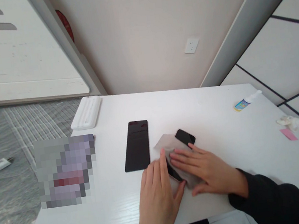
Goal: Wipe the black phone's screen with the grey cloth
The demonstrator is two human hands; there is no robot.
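A dark-screened phone (pixel 185 136) lies at an angle on the white table, mostly covered by a thin grey cloth (pixel 167 141). One end of the screen shows past the cloth, and a dark strip with a light edge shows between my hands. My left hand (pixel 156 188) holds the near left side, fingers along the edge and thumb at the lower corner. Pressed down on the cloth is my right hand (pixel 204 171), its fingers bunching the fabric over the screen. Just left of the cloth lies a larger black tablet (pixel 137 145), face up.
A white case (pixel 86 113) sits at the table's far left corner, with a blurred-out object (pixel 71 170) nearer. At the right are a small spray bottle (pixel 243 104) on its side, a crumpled tissue (pixel 291 122) and a pink slip (pixel 288 134). A wall rises behind the table.
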